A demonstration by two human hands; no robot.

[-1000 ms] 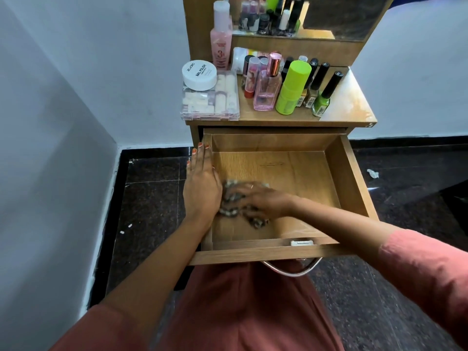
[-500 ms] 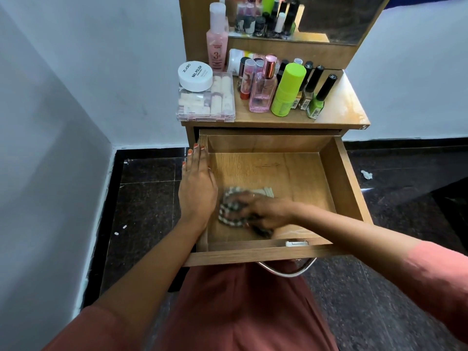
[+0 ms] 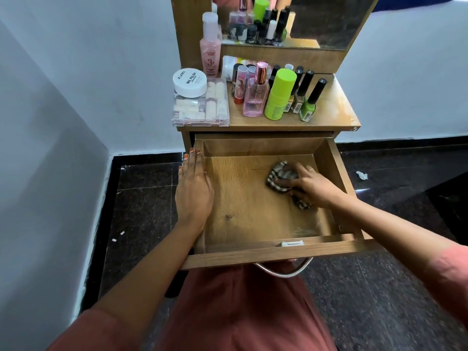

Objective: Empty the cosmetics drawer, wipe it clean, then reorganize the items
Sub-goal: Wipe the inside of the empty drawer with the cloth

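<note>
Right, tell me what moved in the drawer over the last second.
The right hand, holding the checked cloth, swept it from the near-left part of the drawer, beside the left hand, across to the far right. The left hand stayed flat on the drawer's left wall. The drawer remained open, and the cosmetics on top did not move.

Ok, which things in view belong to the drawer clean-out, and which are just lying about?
In the job: drawer; checked cloth, held by the right hand; left hand, resting on the drawer's side wall; cosmetics waiting on the tabletop: green can, perfume bottle, nail polish bottles, clear box, white jar.

Lying about: paper scrap on the floor; mirror.
</note>
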